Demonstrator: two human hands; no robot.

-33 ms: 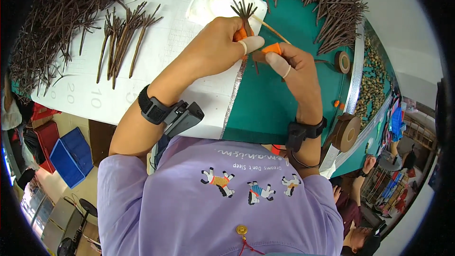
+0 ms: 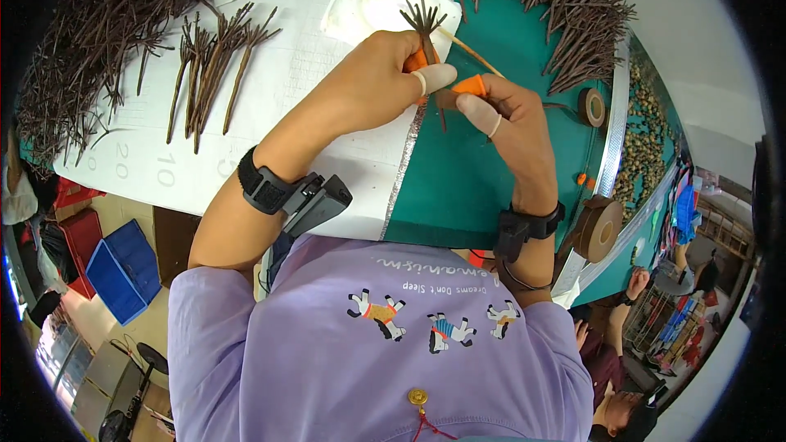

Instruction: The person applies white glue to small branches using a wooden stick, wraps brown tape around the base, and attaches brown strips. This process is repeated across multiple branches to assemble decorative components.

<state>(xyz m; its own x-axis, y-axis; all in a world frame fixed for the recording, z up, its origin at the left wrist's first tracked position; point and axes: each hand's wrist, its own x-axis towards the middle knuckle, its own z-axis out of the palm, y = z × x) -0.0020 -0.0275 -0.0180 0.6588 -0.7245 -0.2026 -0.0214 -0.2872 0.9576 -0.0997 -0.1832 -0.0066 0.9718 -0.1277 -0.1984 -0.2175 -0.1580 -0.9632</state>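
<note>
You hold a small bundle of brown twigs (image 2: 424, 24) upright near the 12 o'clock edge of the view, its tips fanning out above your fingers and its stems pinched together low down. Your left hand (image 2: 378, 82) has its grip closed on the bundle, with an orange finger cover and a pale one on the fingertips (image 2: 434, 76) pressed against the stems. Your right hand (image 2: 512, 127) sits just beside it at 3 o'clock, its grip also closed on the lower stems, one orange-capped finger and one pale-capped finger meeting your left. A thin tan stick (image 2: 471, 51) slants away from the bundle toward 2 o'clock.

Under your hands the surface carries a green mat (image 2: 458, 188) on the right half and a white ruled sheet (image 2: 319, 57) on the left. At 11 o'clock from the bundle lies a white dish (image 2: 381, 2) on the sheet. Further out at 9 o'clock a loose group of forked twigs (image 2: 213, 65) lies on the sheet, and a big heap of twigs (image 2: 90, 41) fills the far left. Another heap (image 2: 557, 0) spreads at 1 o'clock. Two rolls of brown tape (image 2: 591, 106) rest at 3 and 4 o'clock on the mat's edge. Both wrists wear black straps (image 2: 266, 184)
</note>
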